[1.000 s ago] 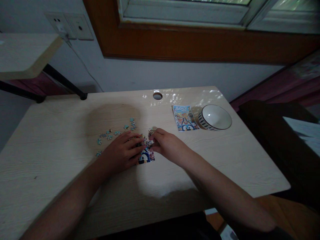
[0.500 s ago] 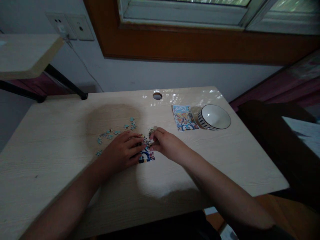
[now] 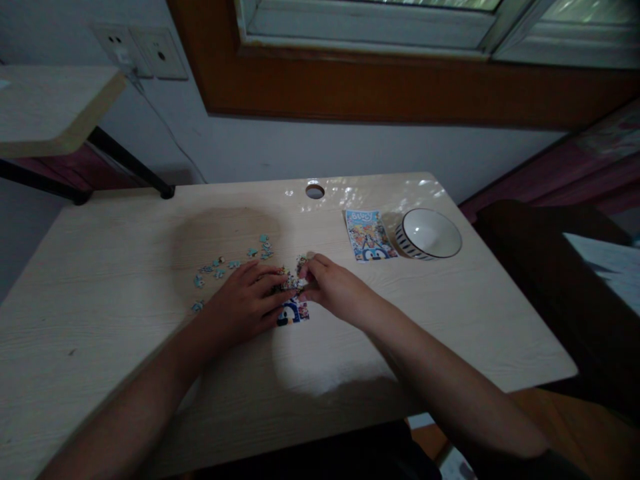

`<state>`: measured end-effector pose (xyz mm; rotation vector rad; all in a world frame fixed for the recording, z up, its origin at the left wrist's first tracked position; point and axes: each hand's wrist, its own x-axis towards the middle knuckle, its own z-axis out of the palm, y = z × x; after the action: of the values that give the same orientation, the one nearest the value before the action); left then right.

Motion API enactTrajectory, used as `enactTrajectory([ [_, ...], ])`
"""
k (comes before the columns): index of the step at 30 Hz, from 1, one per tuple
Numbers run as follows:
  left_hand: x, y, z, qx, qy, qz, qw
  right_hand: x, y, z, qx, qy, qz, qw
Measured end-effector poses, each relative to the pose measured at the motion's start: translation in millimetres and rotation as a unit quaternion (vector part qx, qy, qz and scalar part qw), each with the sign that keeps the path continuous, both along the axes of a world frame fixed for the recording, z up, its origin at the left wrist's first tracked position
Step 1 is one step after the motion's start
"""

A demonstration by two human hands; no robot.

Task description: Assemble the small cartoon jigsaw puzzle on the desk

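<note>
A partly joined jigsaw puzzle lies on the pale desk, its near end dark blue and white. My left hand lies over the puzzle's left side, palm down with fingers stretched out and slightly apart. At the puzzle's right edge, my right hand has thumb and fingers pinched around a small puzzle piece, partly hidden by the fingertips. Several loose light-blue puzzle pieces are scattered beyond and left of my left hand. Much of the puzzle's middle is covered by my fingers.
A picture sheet printed with a cartoon dog lies to the right, beside a white bowl with a striped outside. The desk has a round cable hole near its back edge. A raised shelf stands at the left.
Both hands stay almost in place over the puzzle. A small light patch now shows between the fingertips of the two hands; the fingers have shifted only slightly.
</note>
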<state>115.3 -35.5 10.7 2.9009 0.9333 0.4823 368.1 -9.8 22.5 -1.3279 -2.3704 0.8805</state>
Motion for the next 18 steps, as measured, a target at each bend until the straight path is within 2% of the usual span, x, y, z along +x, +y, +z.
enactTrajectory([
  [13, 0.1, 0.3, -0.3, -0.006, -0.007, 0.003, 1.0, -1.1, 0.2, 2.2, 0.007, 0.035, 0.002, 0.999],
  [18, -0.2, 0.5, -1.1, -0.012, -0.004, 0.0, 1.0, -0.2, 1.0, 1.6, 0.036, 0.024, -0.005, 0.999],
])
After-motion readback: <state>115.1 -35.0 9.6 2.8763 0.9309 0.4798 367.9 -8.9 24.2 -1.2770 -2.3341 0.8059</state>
